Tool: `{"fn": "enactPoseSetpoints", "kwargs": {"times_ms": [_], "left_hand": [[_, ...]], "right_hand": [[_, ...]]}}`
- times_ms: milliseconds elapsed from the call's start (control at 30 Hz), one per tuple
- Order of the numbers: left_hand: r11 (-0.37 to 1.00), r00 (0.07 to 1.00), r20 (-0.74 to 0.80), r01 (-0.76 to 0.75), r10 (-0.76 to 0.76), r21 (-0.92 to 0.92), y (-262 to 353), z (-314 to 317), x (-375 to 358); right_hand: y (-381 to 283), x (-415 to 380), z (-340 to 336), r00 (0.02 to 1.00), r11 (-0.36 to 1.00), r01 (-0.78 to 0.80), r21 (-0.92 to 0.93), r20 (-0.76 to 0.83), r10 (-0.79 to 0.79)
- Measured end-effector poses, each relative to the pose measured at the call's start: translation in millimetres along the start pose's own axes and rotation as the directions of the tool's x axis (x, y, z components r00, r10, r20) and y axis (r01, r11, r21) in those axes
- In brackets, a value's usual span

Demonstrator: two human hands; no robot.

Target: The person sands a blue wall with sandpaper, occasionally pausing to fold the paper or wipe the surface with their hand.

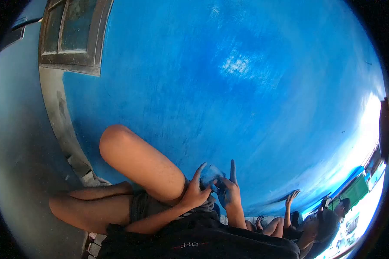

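Observation:
A small blue-dusted, sheet-like piece (211, 173) is held between my two hands, in front of my bent knee; its exact kind cannot be made out. My left hand (196, 192) closes on its lower left side, with one finger raised along the edge. My right hand (229, 193) pinches its right side, the index finger sticking straight up. Blue powder or paint coats the fingers of both hands. Close beyond them rises a blue wall (194, 108), blotchy and worn paler in patches.
A wooden-framed window (75, 34) is at upper left, above a bare grey strip (58, 101). Other people (317, 228) sit at lower right, one with a raised hand (292, 197) against the wall. Farther off is a green panel (354, 192).

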State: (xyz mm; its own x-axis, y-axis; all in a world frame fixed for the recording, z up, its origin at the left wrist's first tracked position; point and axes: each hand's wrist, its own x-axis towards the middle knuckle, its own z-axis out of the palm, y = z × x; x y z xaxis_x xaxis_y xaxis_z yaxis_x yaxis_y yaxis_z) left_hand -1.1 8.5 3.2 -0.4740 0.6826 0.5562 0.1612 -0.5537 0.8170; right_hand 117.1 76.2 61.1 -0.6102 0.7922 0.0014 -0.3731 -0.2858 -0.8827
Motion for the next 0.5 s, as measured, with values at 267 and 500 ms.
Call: {"fn": "enactPoseSetpoints", "kwargs": {"times_ms": [267, 500], "left_hand": [[0.996, 0.986, 0.152, -0.078, 0.07, 0.053, -8.7, -2.8, 0.7], [0.918, 0.908, 0.291, 0.359, -0.301, -0.168, -2.4, -1.6, -3.4]], "right_hand": [[13.3, 14.7, -40.4, 0.962, 0.948, -0.137, 0.289, 0.265, 0.059], [-44.7, 53.2, -36.6, 0.897, 0.898, 0.438, -0.04, 0.079, -0.434]]}}
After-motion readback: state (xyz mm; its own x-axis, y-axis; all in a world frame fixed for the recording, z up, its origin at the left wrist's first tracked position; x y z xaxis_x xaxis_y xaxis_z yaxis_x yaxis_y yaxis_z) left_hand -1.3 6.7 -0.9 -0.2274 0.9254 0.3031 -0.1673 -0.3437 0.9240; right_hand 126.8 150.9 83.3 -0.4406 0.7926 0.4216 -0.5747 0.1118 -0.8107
